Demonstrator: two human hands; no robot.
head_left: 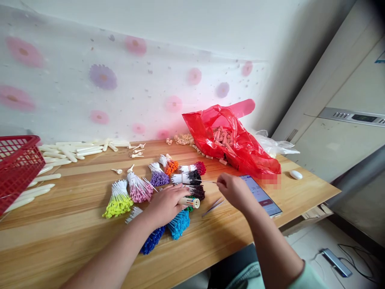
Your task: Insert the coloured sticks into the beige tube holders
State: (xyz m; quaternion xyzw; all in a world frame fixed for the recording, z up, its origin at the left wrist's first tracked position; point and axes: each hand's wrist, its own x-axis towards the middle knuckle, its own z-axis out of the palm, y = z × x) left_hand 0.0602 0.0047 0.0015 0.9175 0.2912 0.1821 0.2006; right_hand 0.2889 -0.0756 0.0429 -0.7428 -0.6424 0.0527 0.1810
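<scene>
Holding a cream pen tube in the left hand, fingers wrapped tight round it, open end poking out past the fingertips. Pinching one thin refill stick between thumb and first finger of the right hand, other fingers curled in. Stick tip just above the tube's open end, not inside.

Right under the left fingertips, a blue bundle. Past the left knuckles, a pink bundle and a yellow bundle on the wooden table. Just below the right fingers, two loose sticks. Beside the right fingers, a phone. Farther beyond them, a red bag.
</scene>
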